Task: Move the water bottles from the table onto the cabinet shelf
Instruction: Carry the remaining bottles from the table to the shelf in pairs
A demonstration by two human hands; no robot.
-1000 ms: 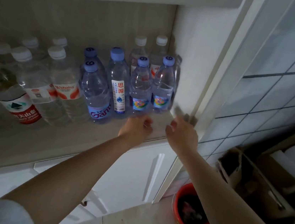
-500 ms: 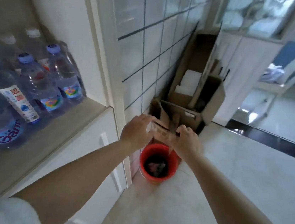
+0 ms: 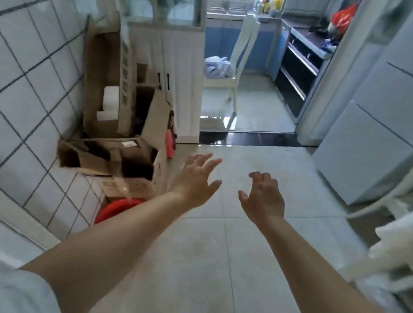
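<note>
Left grip (image 3: 194, 181): I see my left hand stretched out ahead over the floor, fingers spread apart and slightly curled, clamped on nothing.
Right grip (image 3: 264, 198): my right hand is out beside it, a gap between the two, fingers apart and bent at the tips, palm turned inward; it carries nothing.
Arms: both forearms are bare and reach forward from the bottom corners of my view; a pale sleeve (image 3: 1, 292) covers the left upper arm.
Water bottles: I cannot see any from here, nor the cabinet shelf or the bench, so I cannot tell where they stand.
Floor (image 3: 213, 261): pale glossy tiles under both hands, with light reflecting near the doorway.
Left wall (image 3: 14, 80): white square tiles with dark grout, running away toward the corner.
Cardboard boxes (image 3: 115, 129): several open brown boxes piled in the corner against the tiled wall, flaps up, white foam blocks inside the upright one.
Red bucket (image 3: 118, 208): on the floor just below the boxes, partly hidden by my left forearm.
Kitchen beyond: through the doorway I see a white chair (image 3: 237, 64) with a light blue cloth on its seat, blue lower cupboards behind it and a dark oven (image 3: 298, 74) on the right.
Right edge: blurred white furniture (image 3: 402, 245), too smeared to identify.
</note>
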